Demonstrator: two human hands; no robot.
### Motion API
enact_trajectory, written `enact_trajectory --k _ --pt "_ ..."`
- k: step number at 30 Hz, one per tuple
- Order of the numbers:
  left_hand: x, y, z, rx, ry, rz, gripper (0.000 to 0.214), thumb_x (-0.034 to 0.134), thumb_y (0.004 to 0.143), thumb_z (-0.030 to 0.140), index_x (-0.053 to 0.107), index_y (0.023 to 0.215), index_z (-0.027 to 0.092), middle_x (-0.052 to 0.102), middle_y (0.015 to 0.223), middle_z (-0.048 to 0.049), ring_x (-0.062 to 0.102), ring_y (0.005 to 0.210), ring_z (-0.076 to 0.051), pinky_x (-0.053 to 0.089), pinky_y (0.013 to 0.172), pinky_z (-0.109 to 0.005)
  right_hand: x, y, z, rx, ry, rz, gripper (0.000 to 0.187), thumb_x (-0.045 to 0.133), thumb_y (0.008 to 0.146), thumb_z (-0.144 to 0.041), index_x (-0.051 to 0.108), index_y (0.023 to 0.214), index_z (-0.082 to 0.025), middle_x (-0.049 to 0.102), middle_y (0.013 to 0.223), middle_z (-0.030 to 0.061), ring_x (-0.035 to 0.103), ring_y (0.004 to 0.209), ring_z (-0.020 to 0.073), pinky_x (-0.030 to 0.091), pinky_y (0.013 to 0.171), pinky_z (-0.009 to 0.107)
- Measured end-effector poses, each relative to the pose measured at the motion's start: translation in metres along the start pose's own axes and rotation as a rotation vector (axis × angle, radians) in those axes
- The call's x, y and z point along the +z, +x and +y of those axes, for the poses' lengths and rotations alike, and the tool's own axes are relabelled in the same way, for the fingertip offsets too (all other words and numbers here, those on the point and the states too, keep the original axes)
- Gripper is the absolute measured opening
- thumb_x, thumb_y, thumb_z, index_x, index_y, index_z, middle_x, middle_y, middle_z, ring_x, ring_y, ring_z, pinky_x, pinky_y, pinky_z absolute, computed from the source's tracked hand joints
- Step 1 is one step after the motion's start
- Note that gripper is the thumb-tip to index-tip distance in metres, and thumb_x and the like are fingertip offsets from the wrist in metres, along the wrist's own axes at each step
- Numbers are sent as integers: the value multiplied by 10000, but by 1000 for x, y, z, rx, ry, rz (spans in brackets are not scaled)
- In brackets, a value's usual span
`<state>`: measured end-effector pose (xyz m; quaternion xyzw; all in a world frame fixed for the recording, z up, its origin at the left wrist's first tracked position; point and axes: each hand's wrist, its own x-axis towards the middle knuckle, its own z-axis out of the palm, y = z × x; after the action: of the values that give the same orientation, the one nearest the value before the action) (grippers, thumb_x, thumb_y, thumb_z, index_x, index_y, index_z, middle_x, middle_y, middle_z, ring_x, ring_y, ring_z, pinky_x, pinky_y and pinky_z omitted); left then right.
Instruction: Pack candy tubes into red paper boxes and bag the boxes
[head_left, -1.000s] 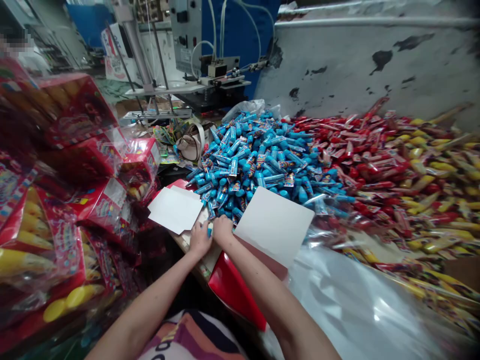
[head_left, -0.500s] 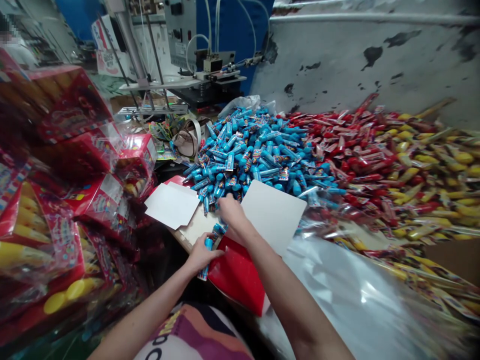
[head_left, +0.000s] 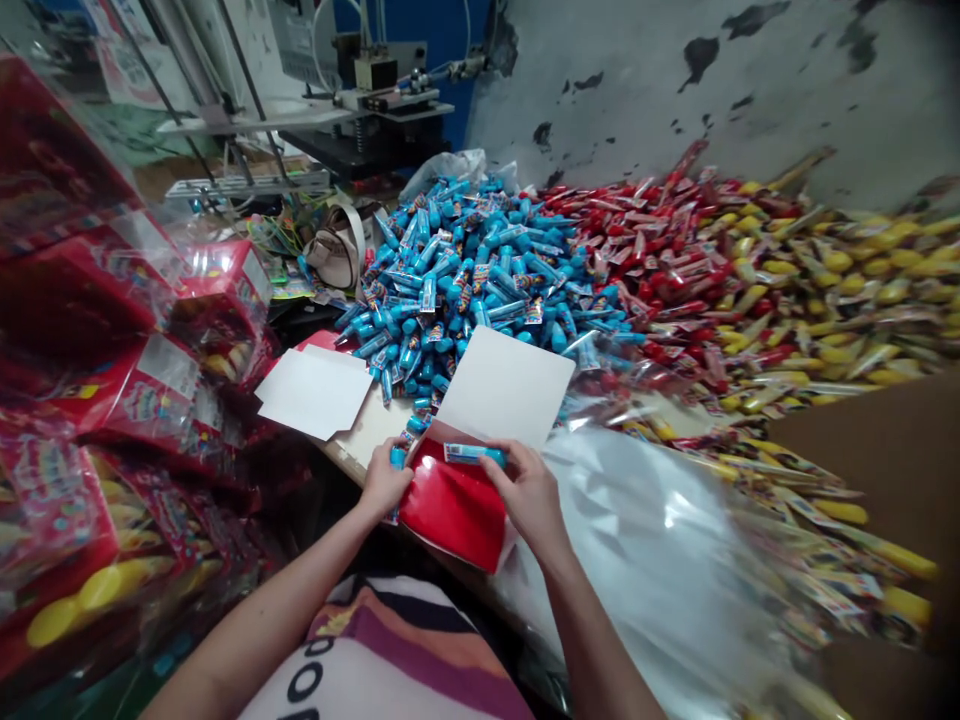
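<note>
Right now, in the head view, your left hand (head_left: 386,482) is closed around a string of blue candy tubes (head_left: 397,458) at the edge of a red card carton (head_left: 450,510), while your right hand (head_left: 529,495) pinches the end of one blue tube (head_left: 474,454) lying across the carton's opening. This looks like the packing step, so the moment calls for seating that tube squarely. Beyond lies a heap of blue tubes (head_left: 465,270); their labels are too small to read, and only the letters "OO" show on your shirt (head_left: 304,680).
</note>
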<state>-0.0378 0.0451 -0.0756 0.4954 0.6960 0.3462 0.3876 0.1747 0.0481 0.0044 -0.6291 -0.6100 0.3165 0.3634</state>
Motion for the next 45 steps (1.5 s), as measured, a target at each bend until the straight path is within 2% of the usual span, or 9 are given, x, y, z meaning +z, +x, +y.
enact_trajectory --k 8,17,24,28,31,33,39,42,45 --pt "5 -21 -3 -8 -30 26 494 542 617 31 586 1088 174 595 1107 -80 556 1079 -241 423 987 -392 36 3 5 -282 -208 -104 249 480 899 -262 584 1093 -148 647 1055 126 610 983 234 477 897 374" --pt "4 -20 -2 -10 -66 20 491 559 619 33 591 1087 179 584 1111 -83 542 1109 -255 402 1006 -397 36 20 -28 -253 -452 -375 160 463 920 -153 553 1051 -166 616 1040 91 606 921 197 471 812 300" --pt "-10 -18 3 3 -146 -8 443 648 664 166 583 1102 168 596 1113 -83 570 1050 -226 419 986 -375 54 18 -35 -208 -704 -502 227 423 930 -95 573 1094 -138 626 1048 117 649 890 207 488 738 279" --pt "-34 -22 25 -63 -418 -130 519 644 650 182 558 1162 198 634 1029 -37 606 760 -141 495 721 -273 53 17 -27 -267 -441 -460 366 479 903 -115 542 1260 -165 607 1212 121 625 1050 220 503 876 328" --pt "-46 -31 47 -157 -662 -240 589 657 630 189 542 1207 206 642 927 -21 570 634 -108 461 583 -223 47 2 -25 -205 -166 -248 391 515 894 -203 549 1284 -199 596 1264 111 616 1081 224 495 938 369" --pt "-45 -39 60 -171 -792 -294 634 666 624 196 527 1243 209 651 975 -40 607 713 -134 484 638 -238 47 -16 -26 -69 30 -146 352 529 894 -294 591 1227 -198 643 1191 108 642 1020 225 509 920 382" --pt "-13 -64 73 -27 -748 -327 712 664 653 246 478 1340 215 567 1294 -78 599 1035 -229 470 910 -317 70 -64 -23 240 607 -162 478 560 837 -396 521 1278 -215 644 1216 115 648 1060 227 549 876 374" --pt "-4 -70 72 4 -710 -423 760 661 686 265 416 1404 217 565 1310 -89 587 1092 -260 453 957 -359 68 -72 -10 296 641 -84 508 569 827 -404 501 1287 -201 643 1204 126 654 1028 225 551 867 381" --pt "-8 -68 73 46 -664 -387 727 693 663 252 469 1354 207 568 1310 -104 536 1191 -274 416 1011 -367 48 -68 8 267 419 7 467 551 834 -419 549 1243 -195 634 1185 117 619 1059 234 500 938 421"
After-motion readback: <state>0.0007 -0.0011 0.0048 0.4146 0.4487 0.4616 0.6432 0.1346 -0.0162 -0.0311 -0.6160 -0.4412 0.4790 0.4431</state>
